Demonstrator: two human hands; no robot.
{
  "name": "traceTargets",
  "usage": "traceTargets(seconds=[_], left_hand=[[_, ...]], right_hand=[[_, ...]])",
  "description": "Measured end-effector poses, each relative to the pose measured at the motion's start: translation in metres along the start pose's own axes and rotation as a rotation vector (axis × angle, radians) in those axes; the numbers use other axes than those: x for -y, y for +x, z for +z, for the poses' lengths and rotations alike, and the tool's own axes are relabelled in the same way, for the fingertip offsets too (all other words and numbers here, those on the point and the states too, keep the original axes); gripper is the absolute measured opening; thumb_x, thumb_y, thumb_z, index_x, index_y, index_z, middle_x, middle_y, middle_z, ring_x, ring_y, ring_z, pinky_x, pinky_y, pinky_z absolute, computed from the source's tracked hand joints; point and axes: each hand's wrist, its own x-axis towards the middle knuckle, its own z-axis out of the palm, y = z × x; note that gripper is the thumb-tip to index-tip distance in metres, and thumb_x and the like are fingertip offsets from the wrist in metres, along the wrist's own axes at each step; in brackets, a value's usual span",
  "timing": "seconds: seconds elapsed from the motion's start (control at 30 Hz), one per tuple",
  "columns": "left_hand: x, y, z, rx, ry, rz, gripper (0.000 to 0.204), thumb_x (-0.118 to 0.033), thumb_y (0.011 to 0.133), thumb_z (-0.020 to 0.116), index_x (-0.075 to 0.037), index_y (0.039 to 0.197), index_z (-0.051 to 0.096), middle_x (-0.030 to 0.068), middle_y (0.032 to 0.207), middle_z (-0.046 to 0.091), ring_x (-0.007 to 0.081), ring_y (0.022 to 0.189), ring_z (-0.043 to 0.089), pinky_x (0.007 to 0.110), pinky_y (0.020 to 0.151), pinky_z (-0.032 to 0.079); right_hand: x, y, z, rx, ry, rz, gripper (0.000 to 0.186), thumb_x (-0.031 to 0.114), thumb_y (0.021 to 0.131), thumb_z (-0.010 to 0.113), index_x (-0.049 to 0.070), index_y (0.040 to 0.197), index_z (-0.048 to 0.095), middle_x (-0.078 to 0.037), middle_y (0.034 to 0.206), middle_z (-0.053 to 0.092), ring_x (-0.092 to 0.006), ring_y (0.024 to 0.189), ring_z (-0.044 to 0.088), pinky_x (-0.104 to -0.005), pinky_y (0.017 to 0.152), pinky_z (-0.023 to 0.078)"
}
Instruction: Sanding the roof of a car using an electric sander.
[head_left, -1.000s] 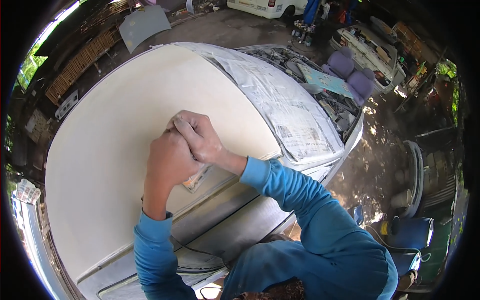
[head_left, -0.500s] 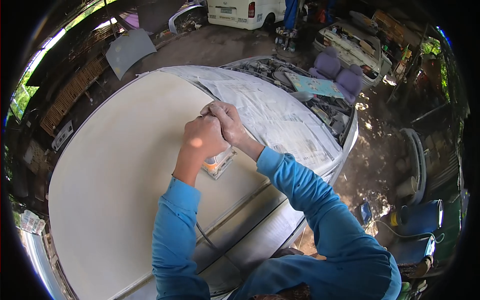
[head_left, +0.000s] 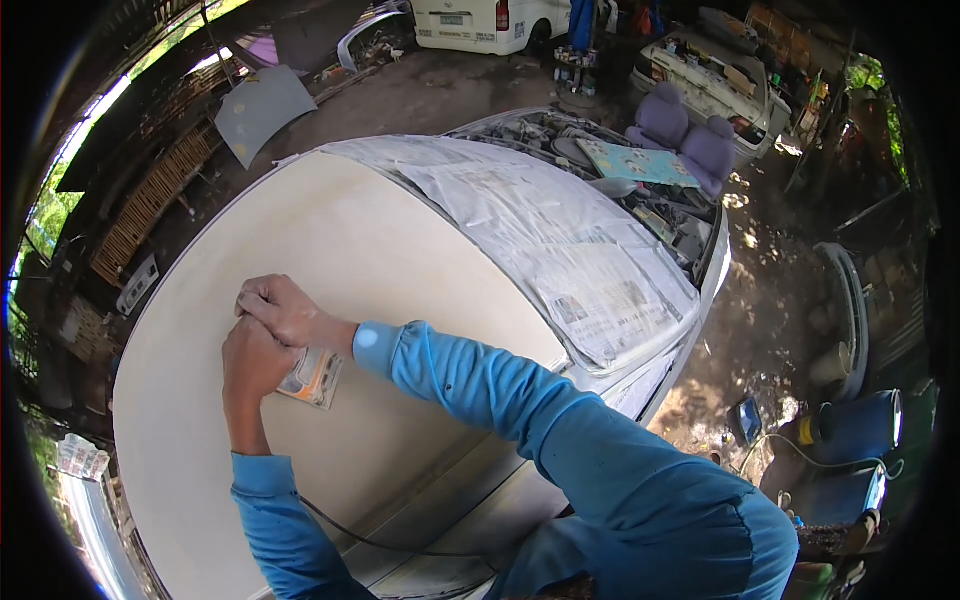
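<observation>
One sander is held on one cream car roof by one left hand and one right hand, both tightly curled

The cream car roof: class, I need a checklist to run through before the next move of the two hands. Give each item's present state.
1. Left hand and right hand together at the flat-based tool: ok, both closed over its upper part.
2. Finger grip underneath: cannot tell, the hands hide it.
3. Tool on the cream roof: ok, its visible corner appears to lie against the surface.
4. Cord joined to the tool: cannot tell, the left sleeve hides part of its run.
5. Engine bay fully covered: not ok, parts show beyond the paper sheets.
</observation>
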Motion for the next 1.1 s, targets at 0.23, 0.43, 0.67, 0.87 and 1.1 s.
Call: traceTargets(seconds=[0.23,0.43,0.67,0.87,1.1], left_hand=[[-0.051,-0.081,0.002,-0.065,-0.033,0.062,0.029,-0.018,0.067,0.075,0.000,0.088,0.066,0.0197,0.081,0.068,0.0380,0.078,0.067,0.047,0.069,0.054],[-0.122,-0.097,0.021,-0.015,-0.154,0.434,0.033,-0.012,0.061,0.076,0.000,0.090,0.066,0.0183,0.079,0.068,0.0383,0.074,0.067,0.044,0.067,0.054],[-0.140,0.002,0.041,-0.050,-0.057,0.457,0.033,-0.020,0.071,0.071,-0.009,0.102,0.066,0.0113,0.098,0.066,0.0345,0.090,0.066,0.045,0.074,0.055],[-0.066,0.041,0.017,-0.090,0.050,0.171,0.039,-0.024,0.073,0.069,-0.010,0.109,0.061,0.0142,0.102,0.063,0.0385,0.096,0.064,0.048,0.081,0.052],[-0.008,-0.064,-0.020,-0.082,0.058,-0.050,0.036,-0.010,0.072,0.070,-0.006,0.106,0.059,0.0150,0.100,0.061,0.0392,0.092,0.063,0.047,0.078,0.051]], right_hand=[[0.059,-0.087,-0.002,-0.026,-0.039,-0.014,0.032,0.023,0.097,0.050,-0.004,0.087,0.062,-0.017,0.079,0.064,-0.0250,0.075,0.061,-0.0364,0.073,0.049],[0.099,-0.166,-0.060,-0.201,-0.203,-0.100,0.027,0.023,0.096,0.051,-0.001,0.097,0.063,-0.021,0.091,0.064,-0.0364,0.081,0.061,-0.0411,0.074,0.049],[0.118,-0.226,-0.130,-0.446,-0.671,-0.062,0.039,0.018,0.094,0.058,0.002,0.129,0.055,-0.020,0.127,0.055,-0.0382,0.118,0.053,-0.0404,0.098,0.046],[0.132,-0.343,-0.188,-0.466,-0.870,0.053,0.035,0.011,0.089,0.062,0.000,0.122,0.058,-0.021,0.125,0.056,-0.0370,0.118,0.054,-0.0424,0.097,0.046],[0.104,-0.410,-0.233,-0.680,-1.084,0.113,0.033,0.010,0.087,0.060,-0.001,0.118,0.060,-0.021,0.121,0.057,-0.0391,0.109,0.054,-0.0443,0.097,0.043]])
